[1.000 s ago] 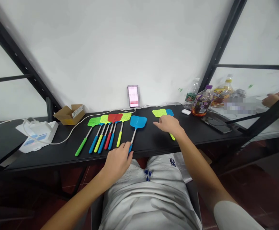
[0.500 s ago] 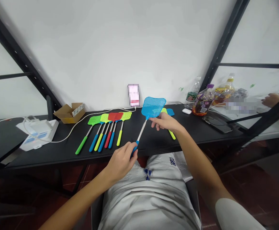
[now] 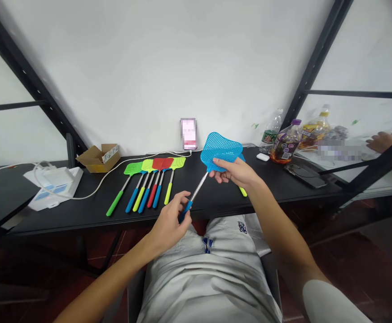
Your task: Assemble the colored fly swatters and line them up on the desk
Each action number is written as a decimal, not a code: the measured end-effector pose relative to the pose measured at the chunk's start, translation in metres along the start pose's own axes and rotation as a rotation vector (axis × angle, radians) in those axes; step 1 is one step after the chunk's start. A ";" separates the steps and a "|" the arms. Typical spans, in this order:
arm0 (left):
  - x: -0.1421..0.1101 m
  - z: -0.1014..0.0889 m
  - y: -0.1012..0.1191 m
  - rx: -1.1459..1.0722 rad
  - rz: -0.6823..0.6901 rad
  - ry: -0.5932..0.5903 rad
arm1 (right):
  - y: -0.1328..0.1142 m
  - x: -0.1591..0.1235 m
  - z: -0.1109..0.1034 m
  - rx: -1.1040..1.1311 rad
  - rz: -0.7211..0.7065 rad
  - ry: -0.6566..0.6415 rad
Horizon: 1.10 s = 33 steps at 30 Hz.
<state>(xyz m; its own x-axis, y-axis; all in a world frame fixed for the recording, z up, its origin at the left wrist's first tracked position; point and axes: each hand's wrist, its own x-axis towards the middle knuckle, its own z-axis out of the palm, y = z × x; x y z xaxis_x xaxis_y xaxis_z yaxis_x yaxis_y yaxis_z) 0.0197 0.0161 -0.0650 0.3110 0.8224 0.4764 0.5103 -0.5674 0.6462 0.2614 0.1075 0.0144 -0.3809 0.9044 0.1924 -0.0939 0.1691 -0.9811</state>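
A blue fly swatter [image 3: 218, 147] with a thin metal shaft is tilted up in front of me, above the table edge. My left hand [image 3: 172, 222] is closed around its blue grip, the index finger lifted a little. With thumb on the front and fingers behind, my right hand [image 3: 234, 171] pinches the lower part of the mesh head. Behind that hand lie other swatters, mostly hidden; a yellow-green handle [image 3: 243, 191] shows below it. Left of my hands a row of several swatters lies on the table, among them a green one [image 3: 115, 203] and a red one [image 3: 162, 163].
On the black table [image 3: 94, 215] a phone [image 3: 189, 133] leans against the wall with a white cable. To the left are an open cardboard box [image 3: 99, 158] and a white power strip [image 3: 56, 186]. Bottles [image 3: 286, 142], a white case [image 3: 262, 157] and a dark phone [image 3: 304, 175] lie right.
My right thumb has come onto the front of the blue swatter's head, which has turned and shifted slightly right. My left fingers have loosened a little on the grip.
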 end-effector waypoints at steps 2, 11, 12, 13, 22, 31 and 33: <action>0.001 -0.002 0.005 -0.248 -0.144 -0.110 | 0.003 -0.001 0.008 0.017 0.019 -0.076; 0.013 -0.017 0.011 -0.593 -0.404 -0.167 | 0.011 -0.006 0.038 -0.101 0.036 -0.421; 0.014 -0.017 0.008 -0.580 -0.413 -0.150 | 0.009 -0.006 0.035 -0.119 0.015 -0.357; 0.014 -0.018 0.005 -0.562 -0.421 -0.137 | 0.006 -0.006 0.031 -0.135 -0.011 -0.280; 0.015 -0.022 0.001 -0.102 -0.254 -0.092 | -0.020 -0.017 -0.017 -0.437 -0.104 -0.047; 0.012 -0.019 -0.004 0.091 -0.179 -0.097 | -0.016 -0.016 -0.012 -0.453 0.088 -0.219; 0.013 -0.021 -0.004 0.095 -0.173 -0.098 | -0.016 -0.017 -0.011 -0.416 0.095 -0.234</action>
<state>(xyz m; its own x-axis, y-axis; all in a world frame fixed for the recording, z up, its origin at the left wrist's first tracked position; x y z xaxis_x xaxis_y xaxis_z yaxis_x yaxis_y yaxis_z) 0.0051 0.0279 -0.0493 0.2865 0.9100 0.2998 0.6350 -0.4146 0.6518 0.2792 0.0940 0.0271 -0.5709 0.8193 0.0540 0.3087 0.2751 -0.9105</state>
